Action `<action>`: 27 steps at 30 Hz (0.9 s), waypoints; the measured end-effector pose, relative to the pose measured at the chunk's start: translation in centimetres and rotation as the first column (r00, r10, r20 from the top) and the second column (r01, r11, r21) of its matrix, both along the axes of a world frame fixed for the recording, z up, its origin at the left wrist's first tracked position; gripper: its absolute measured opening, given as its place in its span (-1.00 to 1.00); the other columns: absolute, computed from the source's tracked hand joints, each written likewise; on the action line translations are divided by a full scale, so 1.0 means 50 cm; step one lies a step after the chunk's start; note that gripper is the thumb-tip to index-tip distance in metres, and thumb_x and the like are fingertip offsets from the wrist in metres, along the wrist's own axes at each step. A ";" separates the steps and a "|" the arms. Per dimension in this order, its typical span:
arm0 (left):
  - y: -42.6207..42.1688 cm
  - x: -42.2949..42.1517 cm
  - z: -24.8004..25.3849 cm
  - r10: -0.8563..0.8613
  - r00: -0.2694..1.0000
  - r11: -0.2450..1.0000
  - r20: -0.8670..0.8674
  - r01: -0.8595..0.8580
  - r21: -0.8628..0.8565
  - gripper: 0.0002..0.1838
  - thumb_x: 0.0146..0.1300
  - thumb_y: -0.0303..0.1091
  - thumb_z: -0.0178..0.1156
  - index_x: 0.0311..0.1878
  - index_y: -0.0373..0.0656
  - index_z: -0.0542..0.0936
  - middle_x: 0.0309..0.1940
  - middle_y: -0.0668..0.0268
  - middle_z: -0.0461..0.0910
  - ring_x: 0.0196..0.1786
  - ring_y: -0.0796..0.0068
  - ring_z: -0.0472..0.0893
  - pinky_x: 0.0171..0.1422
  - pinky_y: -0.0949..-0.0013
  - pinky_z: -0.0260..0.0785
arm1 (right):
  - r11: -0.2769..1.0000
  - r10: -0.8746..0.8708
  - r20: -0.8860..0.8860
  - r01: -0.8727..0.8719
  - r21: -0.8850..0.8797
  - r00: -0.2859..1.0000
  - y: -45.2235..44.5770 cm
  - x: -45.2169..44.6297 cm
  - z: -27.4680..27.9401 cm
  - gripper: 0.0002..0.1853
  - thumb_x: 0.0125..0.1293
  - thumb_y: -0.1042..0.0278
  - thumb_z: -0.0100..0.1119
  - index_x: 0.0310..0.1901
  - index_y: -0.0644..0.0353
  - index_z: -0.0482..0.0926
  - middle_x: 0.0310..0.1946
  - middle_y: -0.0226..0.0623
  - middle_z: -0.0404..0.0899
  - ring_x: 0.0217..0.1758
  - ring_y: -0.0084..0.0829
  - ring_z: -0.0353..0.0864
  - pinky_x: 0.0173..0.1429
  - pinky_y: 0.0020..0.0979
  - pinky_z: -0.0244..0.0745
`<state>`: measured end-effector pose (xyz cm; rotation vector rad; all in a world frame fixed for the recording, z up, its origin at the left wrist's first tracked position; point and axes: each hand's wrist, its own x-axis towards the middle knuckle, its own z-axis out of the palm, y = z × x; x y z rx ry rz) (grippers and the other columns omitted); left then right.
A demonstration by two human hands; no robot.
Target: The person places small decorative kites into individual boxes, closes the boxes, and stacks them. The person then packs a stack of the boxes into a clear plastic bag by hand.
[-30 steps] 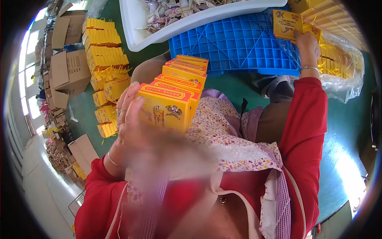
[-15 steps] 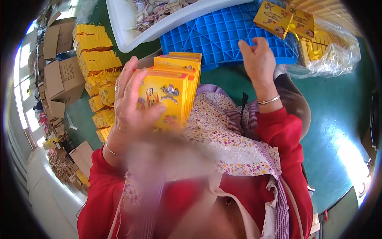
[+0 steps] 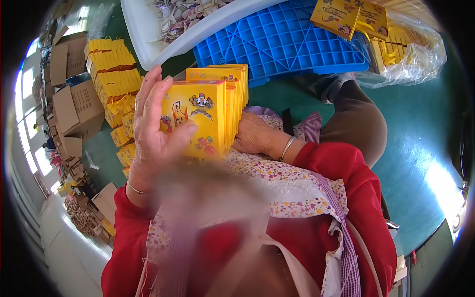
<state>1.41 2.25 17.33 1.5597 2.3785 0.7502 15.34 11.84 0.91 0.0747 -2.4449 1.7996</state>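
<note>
A row of yellow boxes with printed figures [image 3: 198,116] stands upright over my lap, on the floral apron [image 3: 292,185]. My left hand [image 3: 156,123] lies against the front box and the row's left side, fingers spread up and thumb across the box's face. My right hand [image 3: 255,133] touches the right side of the row low down; its fingertips are hidden behind the boxes. Two more yellow boxes [image 3: 335,17] lie at the upper right, beside a clear plastic bag [image 3: 425,62] of yellow boxes.
A blue plastic grid crate [image 3: 282,39] stands ahead, and a white tub [image 3: 141,42] of small pale pieces adjoins it. Stacks of yellow boxes [image 3: 116,79] stand on the green floor at left, near open cardboard cartons [image 3: 79,109].
My right hand has left the yellow boxes at the upper right and come down to the row's right side. The row in my lap now stands more upright, with my left hand still against it.
</note>
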 end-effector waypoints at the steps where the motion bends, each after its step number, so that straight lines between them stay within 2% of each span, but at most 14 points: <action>1: 0.004 -0.004 0.001 -0.004 1.000 1.000 0.000 0.004 -0.002 -0.36 0.01 -0.30 0.26 0.16 -0.37 0.33 0.22 -0.13 0.23 0.28 0.02 0.27 0.31 0.17 0.13 | 0.999 0.008 0.030 -0.007 -0.053 1.000 0.005 -0.006 0.013 -0.59 0.12 0.10 0.09 -0.01 0.09 0.48 -0.09 -0.02 0.50 -0.03 0.02 0.44 0.08 -0.08 0.33; 5: 0.023 -0.018 0.004 -0.024 0.998 1.000 0.052 0.024 -0.001 -0.36 0.03 -0.25 0.25 0.16 -0.38 0.34 0.21 -0.12 0.25 0.27 0.05 0.29 0.31 0.19 0.14 | 0.982 0.032 0.066 -0.019 -0.187 0.997 0.015 -0.018 0.034 -0.53 0.15 -0.03 0.05 0.03 0.07 0.46 0.00 -0.04 0.45 0.05 0.03 0.40 0.13 -0.09 0.30; 8: 0.035 -0.023 0.007 -0.026 0.998 1.000 0.050 0.026 -0.010 -0.36 0.03 -0.24 0.25 0.15 -0.38 0.34 0.21 -0.11 0.26 0.26 0.07 0.31 0.30 0.20 0.15 | 0.970 0.009 0.082 0.012 -0.244 0.997 0.015 -0.023 0.041 -0.50 0.14 -0.08 0.03 0.03 0.05 0.46 -0.03 -0.04 0.48 0.02 0.01 0.43 0.08 -0.09 0.35; 14: 0.042 -0.037 -0.006 0.005 0.998 1.000 0.064 -0.006 0.026 -0.35 0.00 -0.25 0.26 0.16 -0.37 0.35 0.21 -0.09 0.26 0.26 0.09 0.31 0.30 0.22 0.14 | 0.994 0.101 0.243 -0.088 -0.067 0.965 0.041 -0.027 0.047 -0.52 0.13 -0.10 0.03 -0.03 0.04 0.51 -0.16 -0.03 0.54 -0.13 -0.03 0.54 -0.04 -0.14 0.44; 17: 0.039 -0.031 -0.004 0.004 0.999 1.000 0.049 -0.005 0.010 -0.35 0.00 -0.24 0.25 0.16 -0.36 0.35 0.21 -0.09 0.26 0.27 0.09 0.29 0.31 0.22 0.13 | 0.982 0.188 0.311 -0.176 -0.066 0.932 0.050 -0.015 0.049 -0.58 0.11 -0.05 0.05 -0.16 0.10 0.59 -0.20 -0.05 0.57 -0.15 -0.03 0.55 -0.05 -0.15 0.44; 20: 0.038 -0.023 0.000 0.008 1.000 1.000 0.008 -0.008 0.010 -0.33 0.01 -0.24 0.25 0.18 -0.37 0.32 0.22 -0.08 0.24 0.29 0.11 0.27 0.33 0.22 0.10 | 0.977 0.165 0.572 -0.212 0.016 0.804 0.066 -0.003 0.034 -0.62 0.08 -0.01 0.08 -0.27 0.15 0.62 -0.28 -0.07 0.59 -0.17 -0.06 0.56 -0.06 -0.16 0.45; 23: 0.028 -0.021 -0.016 0.076 0.992 0.995 0.096 -0.082 0.057 -0.27 0.03 -0.17 0.24 0.22 -0.37 0.27 0.25 -0.05 0.21 0.30 0.16 0.24 0.35 0.23 0.06 | 0.995 -0.093 0.629 0.095 0.030 0.772 0.078 0.002 -0.039 -0.64 0.05 0.03 0.11 -0.31 0.18 0.62 -0.32 -0.09 0.60 -0.20 -0.09 0.58 -0.06 -0.19 0.45; 26: 0.023 -0.021 -0.027 0.143 0.953 0.984 0.266 -0.165 0.061 -0.21 0.05 -0.06 0.23 0.25 -0.37 0.21 0.28 -0.02 0.16 0.30 0.21 0.21 0.35 0.24 0.05 | 0.853 -0.359 0.668 0.520 -0.049 0.652 0.105 -0.004 -0.092 -0.69 0.05 0.10 0.10 -0.30 0.15 0.62 -0.33 -0.10 0.60 -0.19 -0.11 0.58 -0.06 -0.21 0.45; 27: 0.023 -0.022 -0.027 0.141 0.954 0.985 0.263 -0.161 0.058 -0.19 0.05 -0.03 0.22 0.25 -0.36 0.20 0.28 -0.01 0.14 0.31 0.21 0.21 0.36 0.24 0.05 | 0.805 -0.385 0.673 0.587 -0.090 0.631 0.106 -0.009 -0.109 -0.70 0.05 0.12 0.09 -0.29 0.14 0.62 -0.33 -0.10 0.60 -0.19 -0.10 0.58 -0.06 -0.22 0.45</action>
